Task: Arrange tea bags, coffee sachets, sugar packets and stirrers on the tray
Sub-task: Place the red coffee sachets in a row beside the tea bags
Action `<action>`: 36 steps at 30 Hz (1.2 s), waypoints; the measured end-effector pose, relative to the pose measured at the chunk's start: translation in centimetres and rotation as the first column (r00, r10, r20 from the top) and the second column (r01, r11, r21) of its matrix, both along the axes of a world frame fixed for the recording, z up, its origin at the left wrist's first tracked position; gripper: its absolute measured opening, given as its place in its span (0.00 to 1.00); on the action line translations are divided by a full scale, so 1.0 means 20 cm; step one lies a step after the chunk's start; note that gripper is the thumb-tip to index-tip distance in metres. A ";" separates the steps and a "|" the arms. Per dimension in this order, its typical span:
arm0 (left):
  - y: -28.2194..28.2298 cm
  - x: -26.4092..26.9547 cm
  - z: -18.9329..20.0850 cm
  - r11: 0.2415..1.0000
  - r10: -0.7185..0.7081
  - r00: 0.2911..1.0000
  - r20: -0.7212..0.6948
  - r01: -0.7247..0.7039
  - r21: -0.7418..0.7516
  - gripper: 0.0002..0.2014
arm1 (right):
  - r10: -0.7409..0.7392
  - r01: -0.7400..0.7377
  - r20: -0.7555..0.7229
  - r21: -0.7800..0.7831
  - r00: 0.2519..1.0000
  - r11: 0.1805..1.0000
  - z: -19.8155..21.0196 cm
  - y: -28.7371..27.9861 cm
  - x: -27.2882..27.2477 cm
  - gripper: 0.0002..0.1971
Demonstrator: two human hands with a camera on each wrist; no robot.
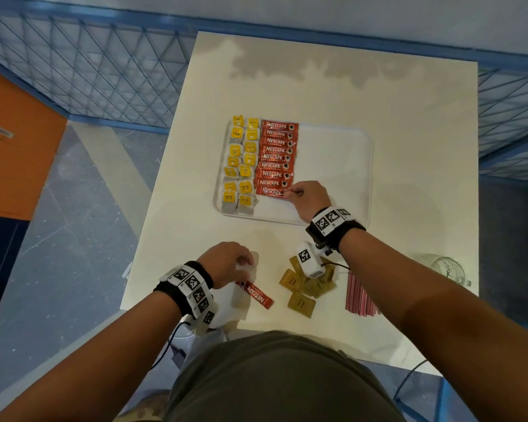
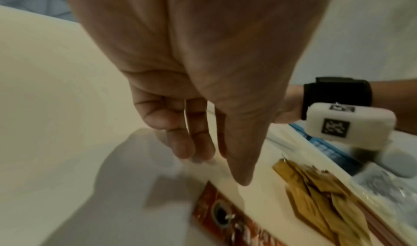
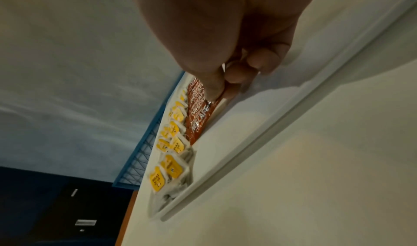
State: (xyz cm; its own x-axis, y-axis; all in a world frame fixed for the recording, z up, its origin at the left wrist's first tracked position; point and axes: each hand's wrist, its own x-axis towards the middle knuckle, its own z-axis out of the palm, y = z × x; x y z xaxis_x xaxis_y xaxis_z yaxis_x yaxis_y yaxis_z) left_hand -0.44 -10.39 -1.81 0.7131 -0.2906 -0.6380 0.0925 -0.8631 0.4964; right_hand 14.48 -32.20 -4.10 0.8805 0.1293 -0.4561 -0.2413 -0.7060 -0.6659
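Note:
A white tray [image 1: 333, 166] lies on the white table, its rim [image 3: 248, 152] close in the right wrist view. Yellow-tagged tea bags [image 1: 240, 166] [image 3: 171, 166] fill two columns at its left, beside a column of red coffee sachets [image 1: 276, 153]. My right hand [image 1: 294, 193] [image 3: 216, 93] pinches the right end of the nearest sachet [image 1: 272, 191] [image 3: 200, 118], which lies on the tray. My left hand [image 1: 244, 266] [image 2: 216, 157] hangs with relaxed fingers, holding nothing, just above a loose coffee sachet [image 1: 255, 295] [image 2: 225, 217] on the table.
Brown sugar packets [image 1: 299, 287] [image 2: 315, 196] lie in a heap under my right wrist. A bundle of red-and-white stirrers [image 1: 358, 295] lies to their right. A clear glass jar [image 1: 448, 268] stands at the table's right edge. An orange cabinet [image 1: 13, 147] is at the left.

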 end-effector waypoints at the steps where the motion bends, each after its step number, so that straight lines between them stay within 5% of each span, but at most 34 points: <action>1: 0.00 -0.01 0.00 0.999 -0.042 0.999 0.000 0.042 0.019 0.14 | 0.015 -0.015 0.002 -0.019 1.000 1.000 0.00 0.01 0.01 0.08; 8: -0.01 -0.06 -0.01 0.990 -0.132 0.991 0.022 0.130 0.063 0.14 | -0.027 0.032 0.046 -0.098 0.999 0.995 0.01 0.03 0.03 0.05; 18: -0.02 -0.09 -0.01 0.987 -0.161 0.984 0.073 0.159 0.027 0.07 | -0.020 0.033 0.076 -0.168 0.997 0.985 -0.01 0.03 0.02 0.14; 25: -0.01 -0.08 -0.04 0.992 -0.125 0.989 0.076 0.124 0.014 0.06 | -0.110 0.120 0.098 -0.094 0.989 0.988 -0.02 0.01 0.04 0.15; 36: 0.02 -0.08 -0.05 0.998 -0.004 0.998 0.057 0.008 -0.069 0.01 | -0.055 0.069 0.083 -0.170 0.995 0.983 0.03 0.02 0.05 0.16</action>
State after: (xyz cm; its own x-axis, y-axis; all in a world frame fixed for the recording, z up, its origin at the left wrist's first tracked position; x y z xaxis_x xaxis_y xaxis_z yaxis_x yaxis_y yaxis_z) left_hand -2.07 -10.03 -2.84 0.7457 -0.3372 -0.5746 0.0570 -0.8270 0.5593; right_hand 15.44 -31.76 -3.43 0.9181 -0.0013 -0.3963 -0.2401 -0.7974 -0.5536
